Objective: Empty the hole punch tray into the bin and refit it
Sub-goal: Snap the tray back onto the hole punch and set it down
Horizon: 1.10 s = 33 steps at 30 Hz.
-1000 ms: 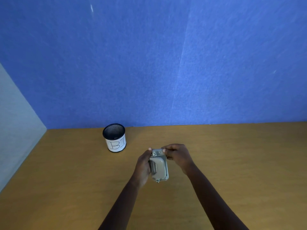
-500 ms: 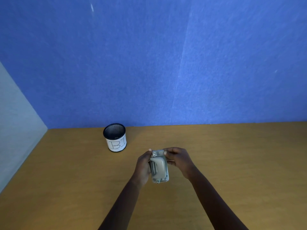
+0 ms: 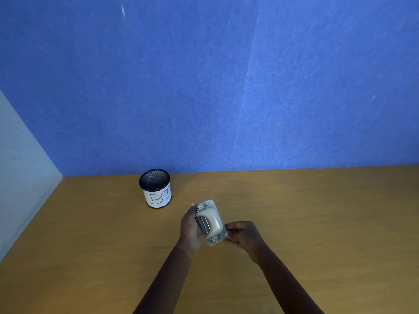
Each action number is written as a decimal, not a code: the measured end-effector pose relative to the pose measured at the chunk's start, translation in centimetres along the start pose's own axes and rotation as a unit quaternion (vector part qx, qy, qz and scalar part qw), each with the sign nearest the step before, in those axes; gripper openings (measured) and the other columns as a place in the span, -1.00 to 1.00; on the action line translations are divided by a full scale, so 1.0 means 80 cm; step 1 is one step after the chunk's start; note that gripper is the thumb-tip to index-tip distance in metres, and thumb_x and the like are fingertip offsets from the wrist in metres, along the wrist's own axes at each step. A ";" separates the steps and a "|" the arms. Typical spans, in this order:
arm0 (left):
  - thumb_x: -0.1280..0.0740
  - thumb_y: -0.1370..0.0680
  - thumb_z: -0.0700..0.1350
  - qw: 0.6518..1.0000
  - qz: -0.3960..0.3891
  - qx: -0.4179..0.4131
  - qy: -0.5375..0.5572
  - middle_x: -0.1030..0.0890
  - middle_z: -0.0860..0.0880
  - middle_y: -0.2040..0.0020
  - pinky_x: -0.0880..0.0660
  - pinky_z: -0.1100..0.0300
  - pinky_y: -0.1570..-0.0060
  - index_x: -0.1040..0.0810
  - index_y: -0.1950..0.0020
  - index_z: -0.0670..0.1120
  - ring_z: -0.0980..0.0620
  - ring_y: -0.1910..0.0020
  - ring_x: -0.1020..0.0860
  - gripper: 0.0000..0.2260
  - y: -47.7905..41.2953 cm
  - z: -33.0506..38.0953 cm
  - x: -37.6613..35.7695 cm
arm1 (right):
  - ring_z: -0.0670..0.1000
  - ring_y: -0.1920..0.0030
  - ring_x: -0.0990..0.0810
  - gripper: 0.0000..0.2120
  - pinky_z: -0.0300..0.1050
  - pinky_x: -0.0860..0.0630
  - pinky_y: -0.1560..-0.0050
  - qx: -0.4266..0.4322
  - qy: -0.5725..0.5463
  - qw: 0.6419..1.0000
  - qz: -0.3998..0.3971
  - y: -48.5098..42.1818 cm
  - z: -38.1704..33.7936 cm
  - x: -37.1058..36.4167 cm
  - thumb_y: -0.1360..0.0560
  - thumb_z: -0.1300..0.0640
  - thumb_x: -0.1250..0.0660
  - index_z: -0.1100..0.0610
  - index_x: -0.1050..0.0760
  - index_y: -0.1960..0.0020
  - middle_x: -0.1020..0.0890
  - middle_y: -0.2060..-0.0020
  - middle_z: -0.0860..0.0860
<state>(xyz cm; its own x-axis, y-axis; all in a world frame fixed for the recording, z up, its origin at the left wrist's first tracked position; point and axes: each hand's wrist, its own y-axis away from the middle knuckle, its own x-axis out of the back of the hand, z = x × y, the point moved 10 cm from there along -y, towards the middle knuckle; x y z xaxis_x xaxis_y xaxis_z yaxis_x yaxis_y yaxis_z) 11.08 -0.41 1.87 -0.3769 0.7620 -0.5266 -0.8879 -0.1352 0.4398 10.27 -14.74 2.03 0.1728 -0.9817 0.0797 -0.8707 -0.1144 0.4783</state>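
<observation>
Since the earlier frame, the right hand (image 3: 243, 234) has slid from the far end of the hole punch (image 3: 210, 222) to its near corner, and the punch now tilts leftward. Both hands clamp it above the bench (image 3: 317, 211): the left hand (image 3: 190, 225) grips its left side, the right pinches the near end. The bin (image 3: 156, 189) stands well apart, beyond and left.
</observation>
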 end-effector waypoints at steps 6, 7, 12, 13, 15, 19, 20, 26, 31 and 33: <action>-0.07 -0.63 -0.06 0.999 0.007 -0.022 -0.026 -0.47 -0.10 0.25 -0.40 0.13 0.23 -0.47 0.19 -0.14 -0.03 0.27 -0.46 -0.70 0.000 0.007 -0.008 | 0.02 0.26 -0.56 -0.78 -0.27 -0.58 0.31 0.000 0.012 0.999 0.053 -0.003 -0.001 0.010 -0.41 0.51 -0.27 0.49 -0.54 -0.04 -0.59 0.16 0.20; -0.07 -0.62 -0.06 0.999 0.007 -0.020 -0.027 -0.47 -0.11 0.24 -0.40 0.13 0.22 -0.47 0.18 -0.14 -0.03 0.26 -0.46 -0.71 0.000 0.006 -0.008 | 0.01 0.28 -0.55 -0.79 -0.29 -0.58 0.33 -0.001 0.005 0.999 0.054 -0.003 -0.002 0.011 -0.41 0.52 -0.26 0.49 -0.54 -0.03 -0.58 0.16 0.20; -0.10 -0.62 -0.05 0.999 0.026 0.005 -0.033 -0.49 -0.11 0.22 -0.41 0.11 0.21 -0.49 0.16 -0.14 -0.04 0.25 -0.47 -0.72 0.000 0.006 -0.003 | -0.02 0.26 -0.55 -0.75 -0.33 -0.58 0.31 0.002 -0.005 1.000 0.007 0.005 -0.013 0.003 -0.46 0.49 -0.21 0.49 -0.50 -0.11 -0.58 0.08 0.19; -0.11 -0.62 -0.05 0.999 0.031 0.012 -0.033 -0.49 -0.12 0.22 -0.41 0.11 0.21 -0.49 0.16 -0.14 -0.04 0.26 -0.47 -0.72 -0.001 0.005 -0.002 | -0.01 0.23 -0.57 -0.74 -0.29 -0.58 0.25 0.007 -0.023 1.000 -0.016 0.007 -0.018 -0.002 -0.49 0.45 -0.18 0.47 -0.49 -0.14 -0.58 0.05 0.19; -0.11 -0.62 -0.05 0.998 0.036 0.020 -0.039 -0.48 -0.12 0.24 -0.40 0.12 0.23 -0.48 0.18 -0.15 -0.05 0.28 -0.46 -0.72 -0.001 0.006 -0.001 | 0.03 0.12 -0.60 -0.74 -0.20 -0.54 0.09 0.010 -0.080 0.994 -0.075 0.013 -0.027 -0.015 -0.55 0.33 -0.15 0.30 -0.46 -0.21 -0.60 0.04 0.17; -0.10 -0.62 -0.04 0.998 0.022 0.016 -0.063 -0.48 -0.17 0.27 -0.38 0.14 0.26 -0.47 0.20 -0.18 -0.07 0.31 -0.45 -0.69 0.000 0.006 -0.009 | 0.06 0.07 -0.61 -0.78 -0.10 -0.54 0.02 0.073 -0.036 0.992 -0.097 0.017 -0.045 -0.022 -0.53 0.23 -0.26 0.11 -0.47 -0.17 -0.63 0.12 0.06; -0.08 -0.62 -0.04 0.998 0.013 0.011 -0.067 -0.49 -0.17 0.26 -0.39 0.14 0.26 -0.48 0.19 -0.18 -0.08 0.30 -0.46 -0.67 0.001 0.006 -0.012 | 0.07 0.09 -0.59 -0.82 -0.06 -0.52 0.03 0.094 -0.006 0.992 -0.080 0.017 -0.048 -0.021 -0.51 0.27 -0.28 0.16 -0.51 -0.11 -0.62 0.14 0.09; -0.03 -0.64 -0.12 0.992 -0.044 0.004 -0.115 -0.56 -0.14 0.17 -0.51 0.15 0.25 -0.52 0.11 -0.16 -0.02 0.24 -0.56 -0.69 0.008 0.003 -0.027 | 0.08 0.24 -0.52 -0.88 -0.06 -0.46 0.17 0.091 -0.080 0.993 -0.007 0.010 -0.049 -0.005 -0.46 0.38 -0.30 0.23 -0.57 0.19 -0.56 0.24 0.17; -0.11 -0.59 -0.34 0.978 -0.065 0.062 -0.187 -0.58 -0.17 0.07 -0.52 0.10 0.03 -0.44 -0.23 -0.34 -0.10 0.10 -0.57 -0.74 0.024 -0.028 -0.027 | 0.01 0.34 -0.56 -0.91 -0.25 -0.54 0.36 0.083 -0.103 0.991 0.029 0.003 -0.047 0.008 -0.47 0.38 -0.29 0.27 -0.56 0.11 -0.59 0.35 0.10; -0.15 -0.57 -0.36 0.973 -0.067 0.069 -0.212 -0.56 -0.22 -0.05 -0.47 0.02 -0.11 -0.43 -0.26 -0.32 -0.15 -0.03 -0.54 -0.73 0.030 -0.035 -0.026 | 0.02 0.34 -0.56 -0.91 -0.24 -0.53 0.34 0.083 -0.097 0.991 0.034 0.002 -0.048 0.012 -0.47 0.38 -0.29 0.29 -0.56 0.10 -0.59 0.34 0.11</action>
<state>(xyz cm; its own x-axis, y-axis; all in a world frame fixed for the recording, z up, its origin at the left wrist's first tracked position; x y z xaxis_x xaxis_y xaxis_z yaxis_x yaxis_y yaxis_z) 8.99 -4.07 1.96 -0.0917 0.9634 -0.2520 -0.8664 0.0476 0.4970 12.07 -15.11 5.54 0.0321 -0.9970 -0.0708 -0.9436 -0.0535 0.3267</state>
